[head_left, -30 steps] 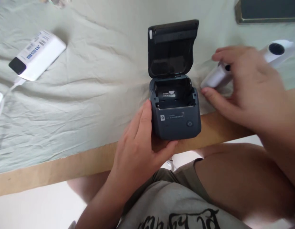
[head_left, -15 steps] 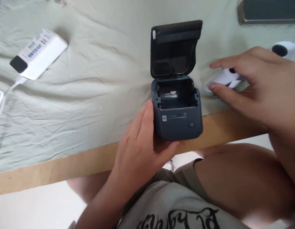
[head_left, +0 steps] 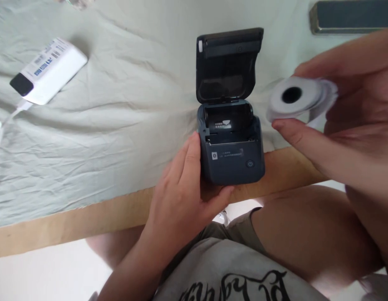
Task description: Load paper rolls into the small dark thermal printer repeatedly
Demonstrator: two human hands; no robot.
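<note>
Pale green cloth [head_left: 134,96] covers the work surface, creased, with a bare wooden edge [head_left: 87,218] along its near side. Head view, the only one, directions taken from the dark device [head_left: 231,165]: its lid [head_left: 227,69] stands open toward twelve o'clock. Left hand [head_left: 179,188], at seven to eight o'clock, is curled against the device's side, thumb along its near edge. Right hand [head_left: 353,125], at three o'clock, pinches the white roll [head_left: 308,94] between thumb and fingers, at two o'clock, its dark core facing up. A white unit [head_left: 60,73] lies at ten o'clock.

Assessment: roll probably light, firm across the winding, thin and easily creased at the loose outer layer near three o'clock; squeezing off-centre could unwind it. Recommended hold: opposite points of the outer rim, loose layer pinned.
</note>
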